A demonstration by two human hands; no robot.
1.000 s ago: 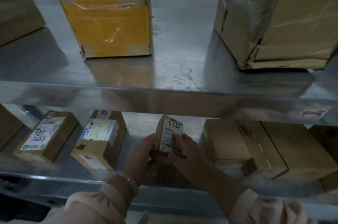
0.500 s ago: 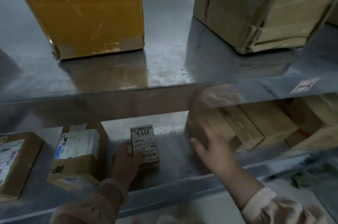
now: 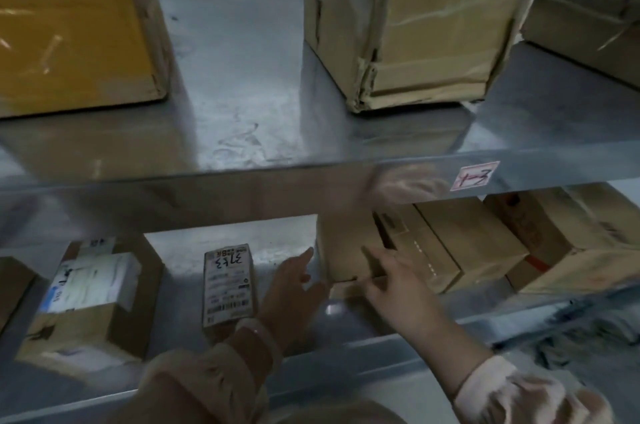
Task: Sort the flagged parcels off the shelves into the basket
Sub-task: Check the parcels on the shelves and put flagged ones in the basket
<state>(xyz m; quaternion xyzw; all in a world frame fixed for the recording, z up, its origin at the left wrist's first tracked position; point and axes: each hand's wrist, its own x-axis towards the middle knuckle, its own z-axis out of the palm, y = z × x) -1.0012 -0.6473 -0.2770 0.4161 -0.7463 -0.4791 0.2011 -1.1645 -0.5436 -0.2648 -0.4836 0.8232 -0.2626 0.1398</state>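
Observation:
A small parcel (image 3: 228, 285) with a white label marked 3743 lies flat on the lower shelf (image 3: 346, 351), free of both hands. My left hand (image 3: 294, 292) is just right of it, fingers extended toward a plain brown box (image 3: 343, 250). My right hand (image 3: 391, 281) lies against the front lower edge of that same box, fingers spread. Neither hand grips anything. No basket is in view.
Another labelled parcel (image 3: 93, 292) sits at the lower left. More brown boxes (image 3: 467, 243) fill the lower right. On the upper shelf stand a yellow-taped box (image 3: 69, 35) and a tall taped carton (image 3: 415, 21). A pink tag (image 3: 476, 176) marks the shelf edge.
Both hands held the labelled parcel upright; the left hand then laid it flat on the shelf and let go. Both hands have moved right to the plain brown box.

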